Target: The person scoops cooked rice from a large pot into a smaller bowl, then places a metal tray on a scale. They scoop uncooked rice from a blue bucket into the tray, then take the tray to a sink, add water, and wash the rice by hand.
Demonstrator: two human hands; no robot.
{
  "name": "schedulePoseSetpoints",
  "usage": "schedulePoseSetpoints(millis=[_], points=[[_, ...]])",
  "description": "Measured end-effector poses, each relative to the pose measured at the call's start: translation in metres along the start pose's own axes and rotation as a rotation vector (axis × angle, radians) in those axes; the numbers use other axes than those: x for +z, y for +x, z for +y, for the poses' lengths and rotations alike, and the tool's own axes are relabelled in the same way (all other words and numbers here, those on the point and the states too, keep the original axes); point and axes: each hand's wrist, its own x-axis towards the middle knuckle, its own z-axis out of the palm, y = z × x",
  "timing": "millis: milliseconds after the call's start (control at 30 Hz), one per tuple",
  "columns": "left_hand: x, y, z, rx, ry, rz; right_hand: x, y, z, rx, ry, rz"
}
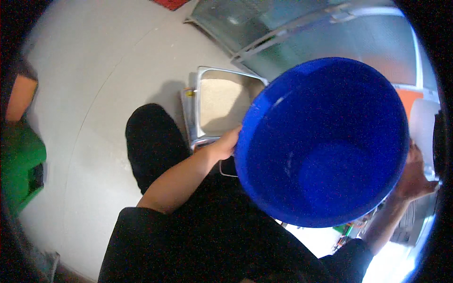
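A large round blue plastic tub [336, 173] fills the right half of the view, its mouth turned up toward me and nothing visible inside. My left hand [229, 143] grips its left side, the fingers partly hidden behind the wall. On the far right side my right hand [412, 178] presses against the outer wall, thumb spread away and fingers partly covered by the tub. Just beyond my left hand stands a rectangular metal pan [199, 102] holding a pale, fine, powder-like material [221, 102]. The tub covers the pan's right edge.
Beneath the pan lies a printed box or package [187, 106]. Metal-framed glass panels [283, 46] stand at the upper right. Along the left rim are a green object [21, 162] and an orange one [22, 97] on the pale floor [95, 81]. A red mat [171, 3] shows at the top.
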Motion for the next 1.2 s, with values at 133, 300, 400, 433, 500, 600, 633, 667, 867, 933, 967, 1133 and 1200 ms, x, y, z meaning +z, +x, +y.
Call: schedulePoseSetpoints(millis=[133,300,400,433,500,600,633,667,867,933,967,1133,1200], points=[[0.026,-0.017,0.013,0.040,0.033,0.136,-0.061,-0.070,0.017,-0.086,-0.013,0.243],[0.084,-0.016,0.015,0.404,0.534,0.335,-0.155,-0.098,0.061,-0.371,-0.045,0.664],[0.114,-0.006,0.000,0.337,0.631,0.380,-0.209,-0.127,0.092,-0.387,-0.110,0.797],[0.106,0.009,0.009,0.389,0.629,0.352,-0.227,-0.130,0.108,-0.386,-0.096,0.821],[0.106,0.043,-0.013,0.481,0.607,0.286,-0.299,-0.166,0.125,-0.298,0.069,0.738],[0.151,0.048,-0.031,0.530,0.850,0.413,-0.373,-0.200,0.178,-0.258,0.023,0.860],[0.148,0.054,-0.035,0.562,0.956,0.458,-0.392,-0.207,0.199,-0.213,0.010,0.840],[0.146,0.063,-0.034,0.578,0.981,0.452,-0.410,-0.214,0.215,-0.173,-0.014,0.828],[0.143,0.117,-0.063,0.581,1.023,0.456,-0.456,-0.232,0.262,-0.096,0.037,0.835],[0.137,0.128,-0.061,0.552,1.161,0.555,-0.461,-0.230,0.283,-0.031,0.076,0.794],[0.133,0.134,-0.056,0.582,1.120,0.552,-0.455,-0.217,0.291,-0.038,0.078,0.789],[0.159,0.148,-0.052,0.604,1.255,0.658,-0.449,-0.224,0.302,-0.063,-0.500,1.124],[0.163,0.169,-0.061,0.556,1.204,0.616,-0.445,-0.227,0.284,-0.172,-1.102,0.973]])
